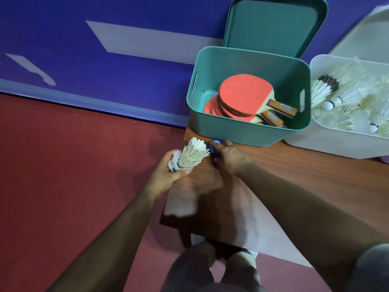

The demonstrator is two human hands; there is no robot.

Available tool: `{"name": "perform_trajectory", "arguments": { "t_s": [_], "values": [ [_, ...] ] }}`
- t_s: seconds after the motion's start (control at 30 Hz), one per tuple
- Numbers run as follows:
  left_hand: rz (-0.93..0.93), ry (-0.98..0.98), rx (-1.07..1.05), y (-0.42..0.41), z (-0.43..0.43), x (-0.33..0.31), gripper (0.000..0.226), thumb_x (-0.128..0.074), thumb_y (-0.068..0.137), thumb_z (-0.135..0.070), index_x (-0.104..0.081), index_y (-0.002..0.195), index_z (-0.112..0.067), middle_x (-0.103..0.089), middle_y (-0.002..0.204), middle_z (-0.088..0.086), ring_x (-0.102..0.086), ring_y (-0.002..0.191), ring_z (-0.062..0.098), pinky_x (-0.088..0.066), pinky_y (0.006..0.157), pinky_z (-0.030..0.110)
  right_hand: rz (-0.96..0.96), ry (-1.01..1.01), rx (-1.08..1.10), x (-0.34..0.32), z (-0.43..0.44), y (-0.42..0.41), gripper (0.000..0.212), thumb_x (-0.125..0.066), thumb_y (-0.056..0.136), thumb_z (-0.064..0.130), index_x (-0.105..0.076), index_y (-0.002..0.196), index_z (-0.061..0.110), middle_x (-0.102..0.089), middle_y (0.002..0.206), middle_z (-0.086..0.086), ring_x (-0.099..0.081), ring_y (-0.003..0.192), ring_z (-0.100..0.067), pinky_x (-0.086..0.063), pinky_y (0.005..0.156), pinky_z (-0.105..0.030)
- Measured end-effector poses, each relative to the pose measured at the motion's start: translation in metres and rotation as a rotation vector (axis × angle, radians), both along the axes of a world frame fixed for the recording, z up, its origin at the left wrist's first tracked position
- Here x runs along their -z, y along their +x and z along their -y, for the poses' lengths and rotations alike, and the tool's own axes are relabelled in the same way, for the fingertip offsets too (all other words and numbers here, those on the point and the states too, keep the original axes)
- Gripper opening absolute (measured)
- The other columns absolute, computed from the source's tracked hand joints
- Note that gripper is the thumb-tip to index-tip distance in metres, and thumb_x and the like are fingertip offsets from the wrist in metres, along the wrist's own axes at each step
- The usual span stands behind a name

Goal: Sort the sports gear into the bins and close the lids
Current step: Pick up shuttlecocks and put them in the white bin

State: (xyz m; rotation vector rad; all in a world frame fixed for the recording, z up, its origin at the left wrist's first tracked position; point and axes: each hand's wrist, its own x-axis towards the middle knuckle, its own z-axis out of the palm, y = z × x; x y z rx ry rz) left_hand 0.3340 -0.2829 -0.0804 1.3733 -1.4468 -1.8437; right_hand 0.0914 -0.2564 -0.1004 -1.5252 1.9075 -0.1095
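Head view, left fingers (183,172) round nested white feathered shuttlecocks (192,156), right fingers (223,144) gripping blue object (214,147).

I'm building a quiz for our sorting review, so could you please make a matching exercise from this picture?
Things: 1 teal bin; 2 white bin; 3 left hand; 4 right hand.
Holds: A loose shuttlecocks; B small blue object; C red paddles; D stack of shuttlecocks.
Pairs: 1-C; 2-A; 3-D; 4-B.
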Motion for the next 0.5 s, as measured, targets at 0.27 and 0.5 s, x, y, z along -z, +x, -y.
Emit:
{"name": "perform_trajectory", "arguments": {
  "t_s": [0.27, 0.5],
  "values": [
    [-0.033, 0.008, 0.016, -0.009, -0.001, -0.006, 0.056, -0.076, 0.077, 0.004, -0.054, 0.120, -0.026, -0.069, 0.110, -0.004, -0.063, 0.098, 0.007, -0.050, 0.085, 0.024, 0.076, -0.128, 0.218, 0.005, -0.024, -0.006, 0.033, -0.062, 0.085, 0.011, -0.049, 0.115, 0.018, -0.047, 0.116, -0.013, -0.061, 0.096, -0.036, -0.048, 0.086, -0.035],
    [-0.068, -0.015, 0.115, -0.045, -0.020, -0.031, 0.058, -0.074, 0.078, 0.004, -0.052, 0.124, -0.022, -0.068, 0.114, -0.002, -0.063, 0.100, 0.006, -0.049, 0.090, 0.024, 0.155, -0.191, 0.487, -0.037, -0.088, -0.048, 0.048, -0.074, 0.076, 0.021, -0.057, 0.119, 0.011, -0.054, 0.116, -0.010, -0.058, 0.098, -0.024, -0.048, 0.093, -0.037]
  ]
}}
